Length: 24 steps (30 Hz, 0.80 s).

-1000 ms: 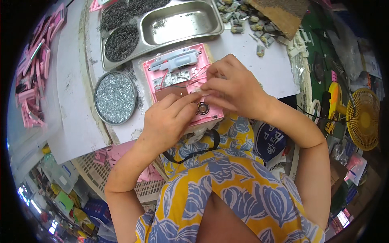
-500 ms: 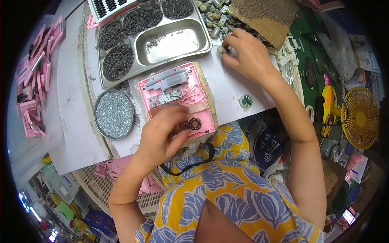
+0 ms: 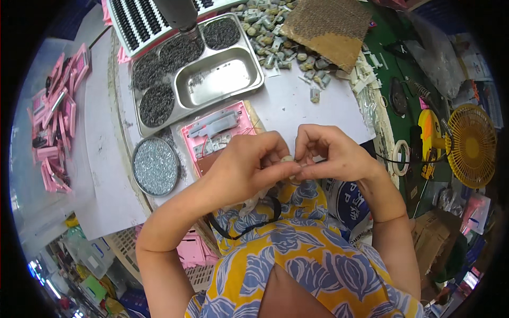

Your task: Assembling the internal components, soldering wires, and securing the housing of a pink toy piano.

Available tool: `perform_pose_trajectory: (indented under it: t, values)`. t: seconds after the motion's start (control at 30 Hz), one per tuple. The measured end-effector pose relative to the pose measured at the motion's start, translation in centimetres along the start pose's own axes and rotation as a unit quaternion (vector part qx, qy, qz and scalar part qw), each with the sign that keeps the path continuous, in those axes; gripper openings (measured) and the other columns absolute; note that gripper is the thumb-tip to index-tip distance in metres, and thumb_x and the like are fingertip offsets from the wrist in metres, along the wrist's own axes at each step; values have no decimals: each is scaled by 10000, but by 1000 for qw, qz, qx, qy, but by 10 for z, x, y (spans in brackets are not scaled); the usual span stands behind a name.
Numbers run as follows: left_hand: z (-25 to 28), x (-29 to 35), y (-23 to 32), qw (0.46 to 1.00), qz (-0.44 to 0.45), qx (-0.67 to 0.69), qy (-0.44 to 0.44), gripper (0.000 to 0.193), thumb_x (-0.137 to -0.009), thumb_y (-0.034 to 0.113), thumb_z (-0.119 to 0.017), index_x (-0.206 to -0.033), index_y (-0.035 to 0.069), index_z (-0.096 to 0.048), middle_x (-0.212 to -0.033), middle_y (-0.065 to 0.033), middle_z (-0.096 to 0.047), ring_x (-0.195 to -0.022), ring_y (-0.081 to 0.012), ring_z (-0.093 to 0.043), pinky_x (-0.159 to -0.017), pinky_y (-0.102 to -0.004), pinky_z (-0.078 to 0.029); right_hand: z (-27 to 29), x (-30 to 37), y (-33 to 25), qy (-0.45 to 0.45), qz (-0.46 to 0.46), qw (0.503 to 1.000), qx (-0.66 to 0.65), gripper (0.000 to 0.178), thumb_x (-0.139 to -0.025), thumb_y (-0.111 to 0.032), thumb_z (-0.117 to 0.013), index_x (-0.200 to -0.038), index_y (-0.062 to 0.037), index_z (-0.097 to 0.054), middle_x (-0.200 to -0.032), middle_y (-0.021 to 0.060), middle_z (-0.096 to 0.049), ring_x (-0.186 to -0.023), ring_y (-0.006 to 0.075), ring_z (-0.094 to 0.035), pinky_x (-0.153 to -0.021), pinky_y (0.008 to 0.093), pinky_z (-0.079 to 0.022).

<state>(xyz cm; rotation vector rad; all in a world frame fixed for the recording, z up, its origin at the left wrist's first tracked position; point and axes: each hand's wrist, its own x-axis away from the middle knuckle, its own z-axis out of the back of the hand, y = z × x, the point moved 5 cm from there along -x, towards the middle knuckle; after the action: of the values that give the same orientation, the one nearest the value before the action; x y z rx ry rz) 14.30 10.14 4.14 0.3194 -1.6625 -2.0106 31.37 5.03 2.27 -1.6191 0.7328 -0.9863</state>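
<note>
Left hand (image 3: 245,167) and right hand (image 3: 332,153) at frame centre, fingertips pinched together on a small pale round part (image 3: 288,159), just right of an open pink plastic casing (image 3: 214,137), round tin of silvery screws (image 3: 155,166) at left, compartmented steel tray (image 3: 197,79) above

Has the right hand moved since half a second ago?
Yes. The right hand has come back from the pile of small parts beyond the metal tray, toward the body, meeting the left hand.
</note>
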Motion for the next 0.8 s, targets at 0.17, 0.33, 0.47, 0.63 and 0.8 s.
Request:
perform_pose_trajectory:
  t: [0.17,0.33,0.47,0.63,0.8]
  values:
    - [48,-96,6,994,-60,-80,31,251,-931,234,-737,-968,-11,-697,-751,-33,-663,-651,-61,-560,-601,-262,-466,23,20,1,79,101,963,-239,685,-842,16,-753,-1466,4,-469,-922,27,-632,-831,84,-610,-730,210,-490]
    - [98,-172,-10,884,-134,-367,256,193,-886,221,-734,-965,45,-746,-775,-109,-723,-712,-245,-708,-692,-366,-543,46,23,15,149,93,935,-307,550,-851,17,-753,-1368,20,-562,-952,26,-657,-838,88,-632,-757,219,-527]
    - [100,-192,-13,853,-152,-430,253,163,-857,208,-742,-946,74,-765,-856,-145,-746,-782,-320,-722,-738,-418,-562,56,35,19,167,85,937,-296,546,-841,15,-763,-1352,19,-570,-970,27,-670,-820,80,-629,-724,207,-522]
    - [87,-204,-7,837,-126,-470,251,186,-839,245,-756,-924,80,-774,-853,-151,-741,-794,-335,-716,-755,-436,-567,61,43,29,192,78,936,-286,539,-834,19,-770,-1340,18,-583,-969,21,-662,-817,70,-621,-730,199,-510]
    - [81,-207,-11,819,-134,-494,261,168,-846,207,-738,-936,67,-759,-853,-132,-747,-786,-298,-725,-742,-415,-573,60,51,19,213,88,946,-229,516,-838,25,-765,-1325,19,-595,-925,-9,-623,-799,50,-591,-735,182,-488]
